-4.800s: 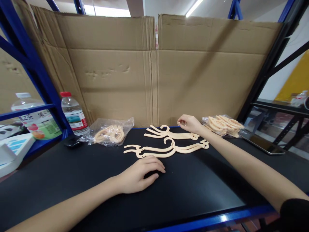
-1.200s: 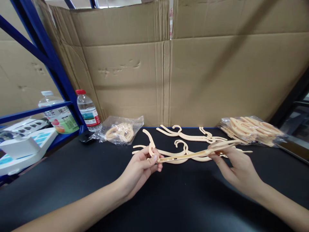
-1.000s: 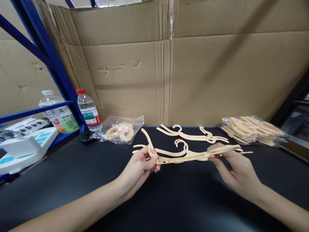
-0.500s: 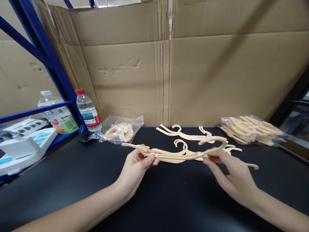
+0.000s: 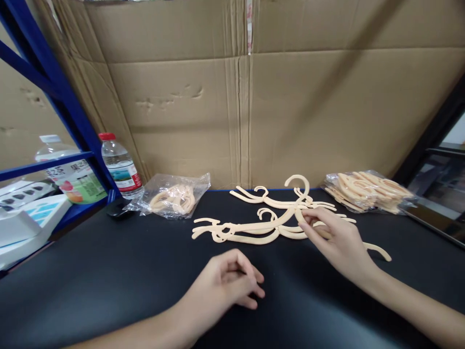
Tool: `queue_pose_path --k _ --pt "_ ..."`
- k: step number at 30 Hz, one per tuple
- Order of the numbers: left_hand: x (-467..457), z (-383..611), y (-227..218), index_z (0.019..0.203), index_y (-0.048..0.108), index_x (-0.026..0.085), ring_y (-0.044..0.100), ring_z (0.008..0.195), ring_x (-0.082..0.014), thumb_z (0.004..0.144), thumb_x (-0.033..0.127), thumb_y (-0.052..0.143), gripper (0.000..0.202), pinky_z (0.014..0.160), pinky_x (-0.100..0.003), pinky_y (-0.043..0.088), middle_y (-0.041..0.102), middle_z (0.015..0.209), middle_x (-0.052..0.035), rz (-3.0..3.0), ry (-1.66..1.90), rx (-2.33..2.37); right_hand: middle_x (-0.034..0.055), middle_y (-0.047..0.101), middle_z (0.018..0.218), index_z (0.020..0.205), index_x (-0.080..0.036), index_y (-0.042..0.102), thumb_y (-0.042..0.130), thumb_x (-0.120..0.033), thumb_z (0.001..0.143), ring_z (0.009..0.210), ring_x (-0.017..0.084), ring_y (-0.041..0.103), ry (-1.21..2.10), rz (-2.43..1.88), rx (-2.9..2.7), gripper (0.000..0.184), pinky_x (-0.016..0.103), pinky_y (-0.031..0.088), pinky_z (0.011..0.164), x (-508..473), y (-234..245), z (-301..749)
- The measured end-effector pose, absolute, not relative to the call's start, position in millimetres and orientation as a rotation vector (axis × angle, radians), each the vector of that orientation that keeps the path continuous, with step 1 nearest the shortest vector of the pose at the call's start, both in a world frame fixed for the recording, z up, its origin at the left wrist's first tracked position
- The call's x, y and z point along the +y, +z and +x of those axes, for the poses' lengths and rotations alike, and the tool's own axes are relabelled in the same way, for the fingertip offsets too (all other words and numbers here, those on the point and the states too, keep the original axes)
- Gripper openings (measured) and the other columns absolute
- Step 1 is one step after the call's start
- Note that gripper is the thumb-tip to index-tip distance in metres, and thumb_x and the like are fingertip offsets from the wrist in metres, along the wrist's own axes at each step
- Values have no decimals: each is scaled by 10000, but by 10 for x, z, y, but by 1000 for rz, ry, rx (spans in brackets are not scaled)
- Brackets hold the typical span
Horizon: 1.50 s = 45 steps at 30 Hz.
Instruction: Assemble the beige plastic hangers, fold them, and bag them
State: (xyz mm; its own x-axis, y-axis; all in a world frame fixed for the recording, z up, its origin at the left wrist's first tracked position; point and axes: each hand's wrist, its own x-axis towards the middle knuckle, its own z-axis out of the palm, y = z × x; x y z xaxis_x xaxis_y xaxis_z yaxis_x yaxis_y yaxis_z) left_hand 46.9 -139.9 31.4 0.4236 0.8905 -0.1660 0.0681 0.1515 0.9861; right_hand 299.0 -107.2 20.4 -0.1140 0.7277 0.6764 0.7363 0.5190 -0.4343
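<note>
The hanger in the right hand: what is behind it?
Behind the held hanger, more hangers lie on the black table. Parts covered by it and the right hand can't be seen.

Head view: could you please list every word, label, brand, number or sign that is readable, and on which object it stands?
"果之" (second character less certain): white-capped drink bottle; its remaining print is too blurred.
Red-capped water bottle: label print is too small and blurred to read.
Held clothes hanger: no text visible.
I can read nothing else.

Hangers (image 5: 257, 239) lie on the table (image 5: 145, 261); bottles (image 5: 121, 169) left; bagged pack (image 5: 366, 191) right; cardboard (image 5: 174, 126) behind.
</note>
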Motion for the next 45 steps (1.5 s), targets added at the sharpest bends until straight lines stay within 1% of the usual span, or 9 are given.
queue_pose_path --k 2,5,8,12,23,33,37,41,45 --pt "-1475 470 337 798 649 202 651 880 -247 776 179 621 43 793 -355 527 675 951 -85 1721 747 916 37 631 865 957 -225 582 509 -266 897 744 165 606 13 -1225 -1909 103 282 501 667 -1062 170 2982" --pt "-1513 433 356 1057 677 257 522 1164 -301 792 135 585 305 1009 -411 391 630 1200 -90 2247 770 845 30 619 810 938 -222 589 503 -244 891 726 171 589 39 -1240 -2024 101 301 489 655 -1055 111 2964" --pt "-1485 388 319 1252 580 272 415 1272 -329 825 197 582 434 1058 -457 321 527 1352 -87 2459 713 885 21 593 745 876 -212 592 511 -209 873 706 176 569 53 -1278 -2091 81 310 473 639 -1046 69 2950" --pt "-1429 366 251 1291 535 257 433 1252 -322 849 287 580 446 1050 -456 330 518 1356 -89 2518 654 937 26 576 740 817 -199 583 503 -171 860 717 179 557 81 -1280 -2133 96 314 460 652 -1022 42 2943" --pt "-1282 406 265 986 549 207 587 810 -147 962 201 316 235 757 -279 470 619 896 -21 1978 839 868 41 597 878 909 -209 568 525 -211 856 829 197 566 67 -1265 -2099 68 342 450 730 -1021 49 2968" --pt "-1241 357 316 536 362 183 542 737 -152 684 45 336 204 703 -285 402 615 746 -20 2056 829 791 39 605 849 883 -207 589 483 -168 848 812 187 568 102 -1235 -2078 118 331 452 716 -1022 112 3008" --pt "-1214 323 336 500 346 184 542 743 -165 708 104 352 223 712 -307 415 617 750 -23 2239 817 836 50 619 836 881 -206 594 479 -203 851 803 196 578 76 -1239 -2043 119 337 471 714 -971 183 3092" --pt "-1218 318 302 812 563 199 522 1083 -257 793 261 510 84 943 -421 400 627 1123 -65 2571 677 1063 113 637 1042 1040 -169 587 460 -318 877 1004 249 580 1 -1344 -2079 254 405 475 865 -957 186 3154" --pt "-1193 290 165 1403 343 202 250 1376 -332 885 491 445 602 1094 -564 208 319 1499 -94 2850 356 1186 190 426 1411 1373 -73 396 385 -524 898 1319 324 363 0 -1585 -2294 656 512 315 1072 -1029 90 3104"
